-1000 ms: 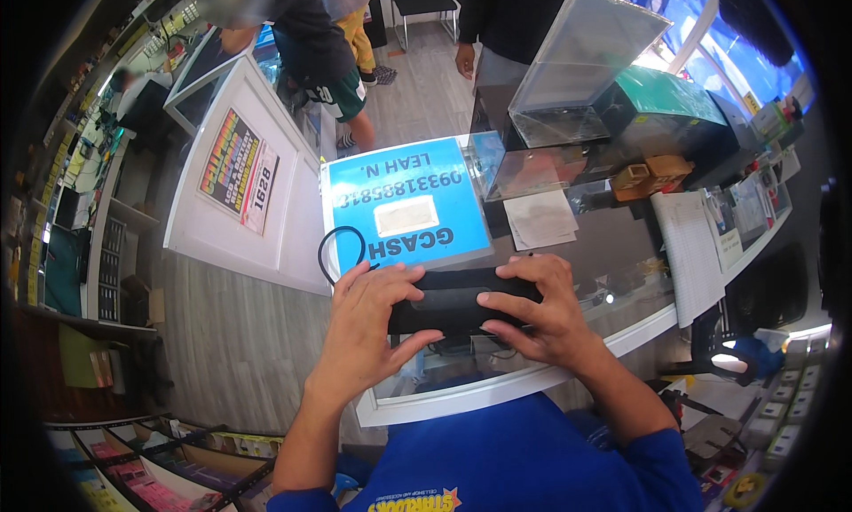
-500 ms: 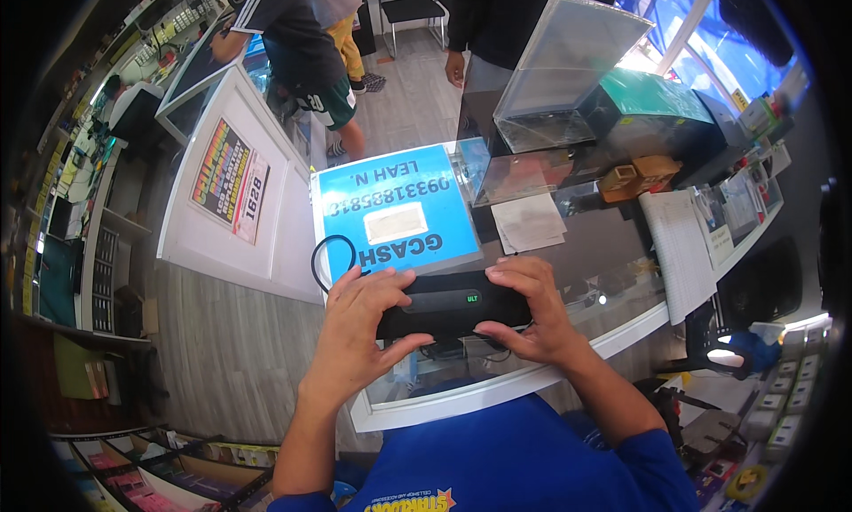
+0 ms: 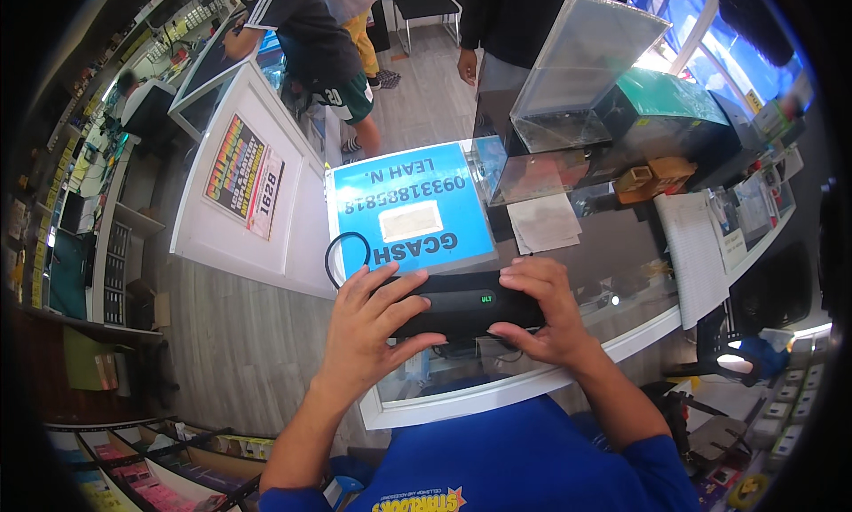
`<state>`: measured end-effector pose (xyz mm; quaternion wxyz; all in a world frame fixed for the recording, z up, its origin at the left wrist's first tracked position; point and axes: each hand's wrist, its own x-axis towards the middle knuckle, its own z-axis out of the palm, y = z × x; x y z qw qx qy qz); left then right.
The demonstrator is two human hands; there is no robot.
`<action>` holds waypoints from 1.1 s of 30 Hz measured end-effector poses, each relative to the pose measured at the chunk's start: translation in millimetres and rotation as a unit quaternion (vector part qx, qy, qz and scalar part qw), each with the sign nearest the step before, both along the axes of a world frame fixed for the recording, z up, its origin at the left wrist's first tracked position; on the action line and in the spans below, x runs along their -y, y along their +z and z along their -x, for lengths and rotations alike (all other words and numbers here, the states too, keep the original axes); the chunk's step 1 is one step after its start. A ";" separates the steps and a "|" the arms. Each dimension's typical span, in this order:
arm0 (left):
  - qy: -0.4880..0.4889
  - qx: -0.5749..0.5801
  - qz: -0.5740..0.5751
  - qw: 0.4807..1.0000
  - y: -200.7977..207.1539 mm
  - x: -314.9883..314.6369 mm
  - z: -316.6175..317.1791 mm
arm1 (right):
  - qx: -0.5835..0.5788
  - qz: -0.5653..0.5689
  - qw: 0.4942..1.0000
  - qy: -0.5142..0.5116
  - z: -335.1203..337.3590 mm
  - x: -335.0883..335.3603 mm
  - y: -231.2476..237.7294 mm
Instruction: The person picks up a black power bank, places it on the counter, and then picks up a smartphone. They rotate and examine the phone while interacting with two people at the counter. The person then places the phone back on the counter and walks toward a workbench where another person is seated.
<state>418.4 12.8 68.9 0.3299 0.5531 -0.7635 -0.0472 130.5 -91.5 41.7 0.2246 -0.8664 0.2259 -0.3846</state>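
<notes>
Level over the glass counter (image 3: 612, 286), I hold a black, elongated portable speaker (image 3: 461, 312) with a small green-lit mark on its upper side. My left hand (image 3: 368, 326) grips its left end, fingers across the top and thumb along the near side. My right hand (image 3: 546, 312) wraps the right end the same way. A thin black cord loop (image 3: 328, 255) sticks out beyond my left fingers, over the edge of a blue printed sheet (image 3: 355, 215). That sheet lies just past the speaker. The speaker's underside is hidden.
White paper sheets (image 3: 543, 225), a small brown wooden holder (image 3: 652, 180) and a lined notebook (image 3: 697, 255) rest on the counter. A clear stand (image 3: 590, 59) and a green-topped box (image 3: 666, 95) stand behind. Several people are beyond the counter. Divided trays (image 3: 160, 468) sit at lower left.
The whole view has shifted slightly, so the counter and surroundings appear further right. Both hands keep their hold on the speaker; the left fingers are spread a little more.
</notes>
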 end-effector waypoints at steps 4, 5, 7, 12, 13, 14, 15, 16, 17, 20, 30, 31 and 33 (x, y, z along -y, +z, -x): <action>0.003 -0.007 0.002 1.000 -1.7 -0.4 0.2 | 0.002 0.002 1.000 0.002 1.2 -0.4 -0.3; 0.004 -0.007 0.003 1.000 -2.2 -0.9 0.2 | 0.003 0.003 1.000 0.003 1.3 -0.5 -0.8; 0.007 -0.008 0.003 1.000 -3.6 -1.8 0.5 | 0.001 0.004 1.000 0.003 2.1 -0.8 -1.0; 0.010 -0.007 0.009 1.000 -4.3 -0.7 2.4 | 0.005 -0.005 1.000 -0.004 4.7 -2.6 -0.4; 0.010 -0.008 0.011 1.000 -4.3 0.1 3.1 | 0.024 -0.013 1.000 -0.004 5.2 -2.9 0.8; 0.011 -0.008 0.010 1.000 -4.8 -0.3 2.4 | 0.042 -0.022 0.999 -0.004 4.6 -3.3 2.2; 0.010 -0.010 0.010 1.000 -6.2 -0.1 1.5 | 0.058 -0.028 0.998 -0.007 5.8 -3.0 4.3; 0.009 -0.011 0.011 1.000 -7.2 -0.1 1.2 | 0.066 -0.034 0.997 -0.011 7.5 -2.7 6.1; 0.012 -0.015 0.010 1.000 -7.6 -0.3 2.0 | 0.075 -0.040 0.996 -0.015 9.4 -2.3 7.5; 0.017 -0.016 0.008 1.000 -5.6 -1.3 3.8 | 0.122 -0.073 0.989 -0.042 17.2 2.0 -0.9; 0.012 -0.019 0.007 1.000 -7.9 1.4 3.1 | 0.222 -0.138 0.958 -0.118 23.7 9.4 -4.2; 0.012 -0.019 0.007 1.000 -7.9 1.7 3.5 | 0.215 -0.133 0.960 -0.118 24.3 8.6 -2.8; 0.014 -0.021 0.002 1.000 -7.1 1.8 4.2 | 0.201 -0.125 0.964 -0.118 25.1 6.9 -0.6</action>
